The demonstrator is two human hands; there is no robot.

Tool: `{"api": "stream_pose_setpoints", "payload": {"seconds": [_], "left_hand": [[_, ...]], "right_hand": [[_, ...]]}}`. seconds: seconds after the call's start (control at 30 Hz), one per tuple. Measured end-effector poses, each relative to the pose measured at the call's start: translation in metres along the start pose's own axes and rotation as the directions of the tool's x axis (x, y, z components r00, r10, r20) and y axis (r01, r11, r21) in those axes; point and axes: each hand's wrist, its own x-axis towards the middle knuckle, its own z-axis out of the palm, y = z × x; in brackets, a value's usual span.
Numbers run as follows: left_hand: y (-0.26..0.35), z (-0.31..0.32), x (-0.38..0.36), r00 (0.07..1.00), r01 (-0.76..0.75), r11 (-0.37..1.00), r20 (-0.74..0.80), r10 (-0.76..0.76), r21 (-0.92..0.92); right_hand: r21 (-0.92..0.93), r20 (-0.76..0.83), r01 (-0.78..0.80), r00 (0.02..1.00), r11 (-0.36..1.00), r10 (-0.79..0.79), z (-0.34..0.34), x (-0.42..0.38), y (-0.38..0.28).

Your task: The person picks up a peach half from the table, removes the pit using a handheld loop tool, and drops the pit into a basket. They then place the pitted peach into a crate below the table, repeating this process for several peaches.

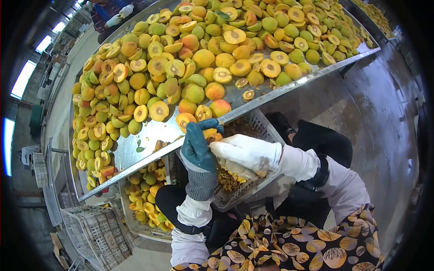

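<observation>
My left hand point(198, 143), in a teal-coated glove with a grey knit cuff, is closed around a yellow peach half point(211, 133) at the metal table's front edge. My right hand point(246, 152), in a white glove, meets it from the right. Its fingertips press together against the fruit, and whatever they may hold is hidden. Just beyond my hands, a cut peach point(185, 120) and a whole reddish peach point(220, 108) lie on the table point(289, 90). A large heap of whole and halved peaches point(199, 58) covers much of the tabletop.
Below my hands stands a plastic crate point(266, 124) with pits and scraps. Left of it, another crate point(144, 229) holds peach halves. Stacked crates point(97, 235) stand at lower left. Across the table, another person's white-gloved hand point(126, 11) shows. The floor at right point(379, 113) looks wet.
</observation>
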Motion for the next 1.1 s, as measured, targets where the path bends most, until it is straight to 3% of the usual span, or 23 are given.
{"api": "stream_pose_setpoints", "payload": {"seconds": [0.07, 0.1, 0.17, 0.23, 0.33, 0.37, 0.47, 0.5, 0.6, 0.63, 0.67, 0.73, 0.77, 0.8, 0.83, 0.87, 0.93, 1.0, 1.07, 1.1], "left_hand": [[0.004, -0.002, -0.001, 0.999, -0.02, 1.0, 0.041, 0.019, 0.004], [0.007, -0.003, -0.002, 0.998, -0.032, 0.999, 0.06, 0.03, 0.044], [0.013, -0.005, 0.002, 0.993, -0.071, 0.99, 0.1, 0.059, 0.123], [0.009, -0.008, 0.006, 0.985, -0.127, 0.979, 0.138, 0.106, 0.159], [-0.002, -0.012, 0.01, 0.962, -0.244, 0.95, 0.168, 0.213, 0.196], [-0.002, -0.012, 0.009, 0.953, -0.284, 0.937, 0.168, 0.253, 0.205], [0.009, -0.009, 0.016, 0.952, -0.243, 0.969, 0.205, 0.227, 0.054], [0.009, -0.006, 0.017, 0.966, -0.198, 0.98, 0.173, 0.192, 0.014], [0.005, -0.02, 0.02, 0.979, 0.133, 0.985, 0.17, -0.113, -0.113], [0.004, -0.031, 0.022, 0.963, 0.231, 0.964, 0.175, -0.207, -0.134], [0.002, -0.053, 0.023, 0.956, 0.275, 0.954, 0.142, -0.258, -0.116], [0.004, -0.115, 0.029, 0.95, 0.31, 0.95, 0.021, -0.311, 0.043], [0.005, -0.153, 0.029, 0.941, 0.338, 0.924, -0.063, -0.332, 0.181], [0.003, -0.19, 0.029, 0.932, 0.361, 0.816, -0.15, -0.33, 0.451], [0.002, -0.218, 0.029, 0.92, 0.381, 0.587, -0.229, -0.319, 0.715], [0.014, -0.222, 0.028, 0.942, 0.309, 0.289, -0.249, -0.226, 0.906], [0.021, -0.21, 0.029, 0.981, 0.101, -0.008, -0.098, 0.166, 0.995], [0.02, -0.178, 0.06, 0.965, 0.106, 0.208, -0.152, 0.216, 0.972], [-0.01, -0.158, 0.104, 0.975, -0.028, 0.271, -0.034, 0.221, 0.962], [-0.024, -0.142, 0.125, 0.996, 0.029, 0.211, -0.045, 0.074, 0.977]], "right_hand": [[0.327, 0.175, -0.118, 0.983, 0.938, 0.062, -0.011, 0.0, 0.005], [0.358, 0.155, -0.118, 0.986, 0.926, 0.066, -0.01, 0.0, 0.005], [0.086, 0.085, -0.028, 0.996, 0.996, 0.021, -0.007, 0.001, 0.001], [-0.179, -0.037, 0.077, 0.996, 0.981, -0.085, 0.003, 0.002, 0.002], [0.189, 0.118, -0.075, 0.992, 0.979, 0.053, -0.004, 0.002, 0.005], [0.444, 0.268, -0.21, 0.959, 0.871, 0.094, -0.011, 0.005, 0.007], [0.638, 0.537, -0.34, 0.839, 0.691, -0.082, -0.016, 0.017, 0.017], [0.612, 0.521, -0.275, 0.845, 0.741, -0.117, -0.017, 0.019, 0.015], [0.096, 0.181, -0.215, 0.964, 0.972, 0.195, -0.005, 0.007, -0.011], [-0.191, 0.222, -0.072, 0.968, 0.979, 0.115, -0.007, 0.003, -0.014], [-0.566, 0.174, 0.155, 0.983, 0.81, -0.067, -0.01, 0.014, -0.001], [-0.915, 0.152, 0.255, 0.936, 0.313, -0.317, -0.014, 0.014, 0.008], [-0.975, -0.014, 0.021, 0.988, 0.221, -0.153, -0.007, 0.008, -0.005], [-0.98, -0.143, -0.133, 0.988, 0.152, -0.063, -0.005, 0.008, -0.004], [-0.975, -0.184, -0.182, 0.983, 0.124, -0.011, -0.008, 0.009, 0.003], [-0.969, -0.226, -0.229, 0.973, 0.096, 0.044, -0.009, 0.011, 0.01], [-0.978, -0.185, -0.193, 0.978, 0.085, 0.092, -0.005, 0.014, 0.018], [-0.985, -0.148, -0.153, 0.987, 0.081, 0.062, -0.001, 0.019, 0.027], [-0.99, -0.119, -0.121, 0.992, 0.066, 0.031, -0.001, 0.022, 0.033], [-0.989, -0.119, -0.12, 0.993, 0.087, 0.019, -0.002, 0.021, 0.031]]}}
